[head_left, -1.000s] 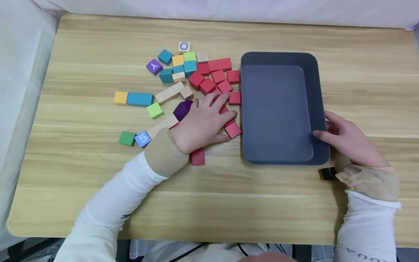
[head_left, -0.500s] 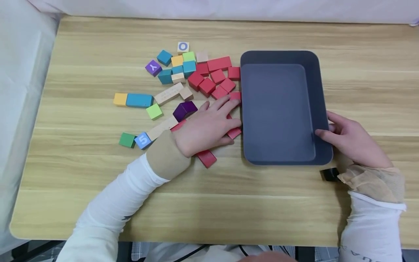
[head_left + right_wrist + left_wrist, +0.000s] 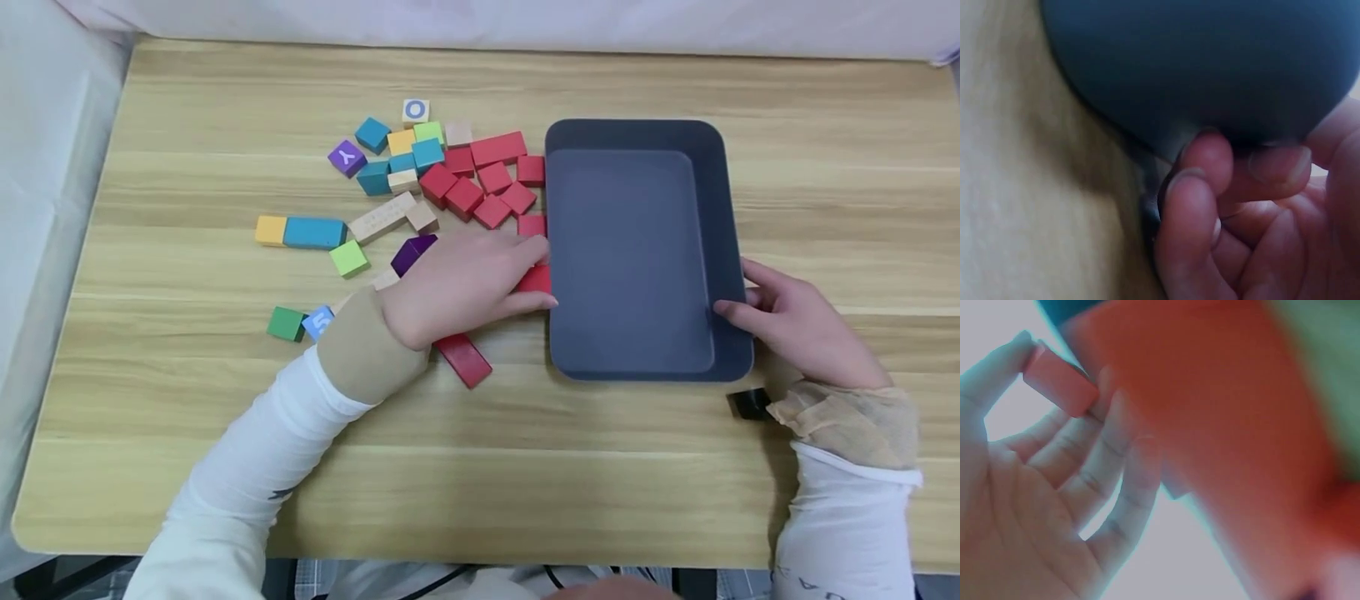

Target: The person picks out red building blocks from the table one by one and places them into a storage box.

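Observation:
My left hand [image 3: 468, 283] pinches a small red block [image 3: 1061, 382] between thumb and fingers, right at the left side of the dark grey tray [image 3: 630, 258]. Its other fingers are spread in the left wrist view, near a large, blurred red block [image 3: 1191, 394]. Under the wrist a long red block [image 3: 465, 360] pokes out, while a purple block [image 3: 410, 254] is partly hidden behind the hand. My right hand [image 3: 806, 325] grips the tray's right side, thumb over the rim and fingers curled against the outside.
Several red blocks [image 3: 465, 198] cluster left of the tray. Beyond them lie blue [image 3: 315, 233], green [image 3: 286, 323], yellow [image 3: 271, 230] and plain wooden blocks [image 3: 382, 217], plus lettered cubes [image 3: 347, 158]. A small black object [image 3: 748, 404] lies by the right wrist.
My left hand's spread fingers have drawn in to pinch a red block by the tray. The long red block under the wrist has turned. My right hand keeps its grip on the tray.

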Motion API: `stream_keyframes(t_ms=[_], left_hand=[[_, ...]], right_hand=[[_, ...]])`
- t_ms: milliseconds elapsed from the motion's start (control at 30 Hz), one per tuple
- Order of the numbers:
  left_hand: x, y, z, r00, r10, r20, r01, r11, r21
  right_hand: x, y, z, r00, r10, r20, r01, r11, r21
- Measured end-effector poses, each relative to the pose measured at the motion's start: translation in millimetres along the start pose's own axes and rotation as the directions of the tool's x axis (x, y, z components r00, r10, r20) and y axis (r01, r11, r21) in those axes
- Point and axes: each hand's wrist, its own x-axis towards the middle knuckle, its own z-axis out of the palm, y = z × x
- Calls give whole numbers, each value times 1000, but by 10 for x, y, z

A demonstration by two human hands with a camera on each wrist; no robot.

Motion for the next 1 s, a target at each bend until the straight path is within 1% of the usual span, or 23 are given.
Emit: stream_keyframes(t_ms=[133,167,233,300,367,400,467,500,567,633,800,900,933,1000], left_hand=[[40,168,-142,1000,-12,8,11,999,53],[69,212,-165,1000,-1,6,1,998,65],[153,306,-181,999,38,18,-40,994,99],[260,405,-157,994,99,51,-104,989,103],[360,495,-96,981,173,87,-181,978,101],[402,533,-58,974,199,109,-211,972,102],[465,590,18,961,234,148,-248,965,88],[487,607,58,957,243,158,-259,962,89],[518,625,124,953,244,178,-262,961,85],[540,629,173,953,241,181,-258,963,79],[591,633,244,958,248,143,-257,965,47],[615,653,269,956,254,147,-261,965,30],[621,662,279,955,255,153,-263,964,37],[623,684,297,952,260,160,-275,958,77]], right_hand=[[9,-24,27,1000,0,5,0,1000,-7],[11,-27,36,1000,3,8,-3,1000,-8],[12,-27,54,1000,3,10,-3,1000,-10],[9,-25,64,1000,1,3,-1,1000,-14],[7,-30,69,1000,-4,-3,4,1000,-15],[7,-36,71,1000,-5,-8,5,1000,-18],[7,-47,69,1000,-5,-10,5,1000,-23],[6,-53,67,1000,-4,-10,4,1000,-22],[2,-57,61,1000,-2,-13,2,999,-32],[-4,-61,55,1000,-4,-19,3,999,-44],[-17,-64,41,999,-15,-35,13,999,-48],[-21,-56,31,1000,-8,-26,7,999,-35],[-20,-51,27,1000,-4,-22,3,999,-35],[-11,-38,19,1000,-1,-18,0,999,-33]])
